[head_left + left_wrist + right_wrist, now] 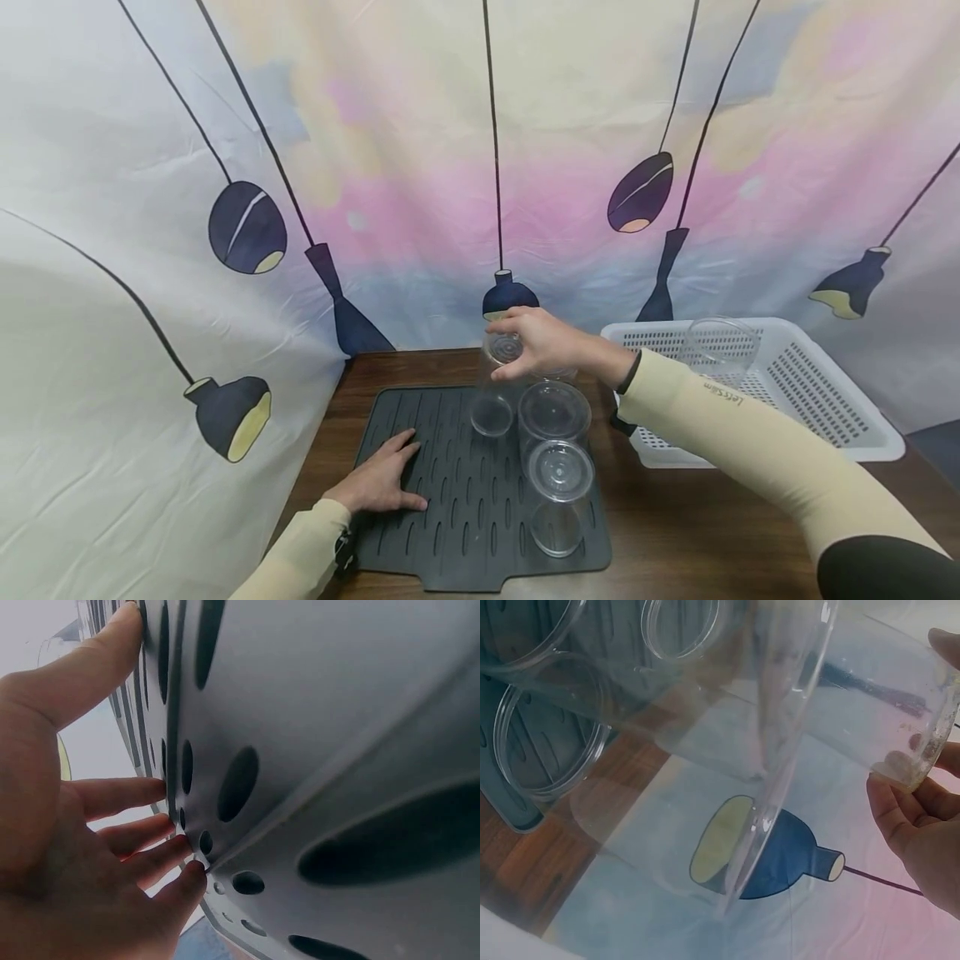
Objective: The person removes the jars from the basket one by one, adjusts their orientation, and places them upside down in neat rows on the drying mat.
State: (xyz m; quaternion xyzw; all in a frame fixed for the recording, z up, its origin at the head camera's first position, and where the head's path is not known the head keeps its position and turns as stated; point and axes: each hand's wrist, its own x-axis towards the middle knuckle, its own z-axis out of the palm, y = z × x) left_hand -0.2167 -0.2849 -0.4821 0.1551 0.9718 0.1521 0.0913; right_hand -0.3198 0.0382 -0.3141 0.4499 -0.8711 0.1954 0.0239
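My left hand (381, 479) rests on the dark grey drying mat (457, 533), fingers spread and fairly straight, fingertips touching its slotted surface in the left wrist view. With thumb and fingers round its base, my right hand (536, 342) holds a clear cup (491, 396) upside down over the mat's back part. In the right wrist view the cup's base (919, 746) sits between the thumb and fingers. Other clear cups stand upside down along the mat's right side: a front one (561, 504), a wider one (555, 412) behind it, and another partly hidden under my right wrist.
A white perforated basket (847, 408) stands to the right on the brown wooden table (660, 533), with a clear cup (720, 346) inside. My right forearm crosses over the basket's front left part. A cloth printed with lamps (420, 167) hangs behind the table.
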